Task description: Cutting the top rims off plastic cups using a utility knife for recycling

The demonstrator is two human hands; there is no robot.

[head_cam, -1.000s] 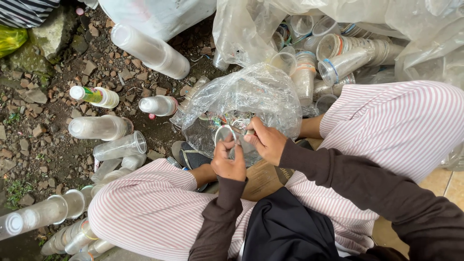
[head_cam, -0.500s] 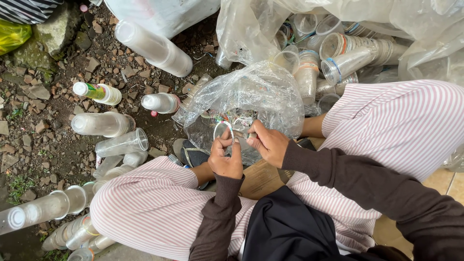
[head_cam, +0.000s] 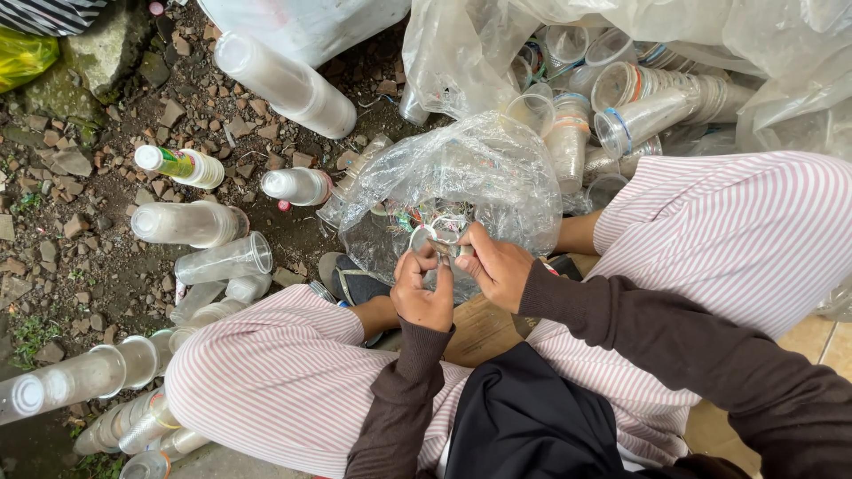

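- Between the knees, over the gravel ground (head_cam: 80, 257): both hands meet on one clear plastic cup (head_cam: 441, 238), held in front of a crumpled clear bag (head_cam: 461, 177) with coloured scraps inside.
- Change since a second ago: little. Hands sit at the same spot and the cup has not left them; only the fingers look shifted at its rim. Judged: same small job at the cup's rim still under way, not finished.
- Left hand (head_cam: 422, 288): grip closed on the cup's lower left side, thumb up at the rim.
- Right hand (head_cam: 497, 266): grip closed, fingertips pinching at the rim's right edge; whether they hold a lid strip or only the rim, can't tell.
- Cup relative to grip: pinched between both hands, just above them, touching the bag.
- Around: stacked cups (head_cam: 657, 106) upper right, loose bottles (head_cam: 182, 164) lying left.
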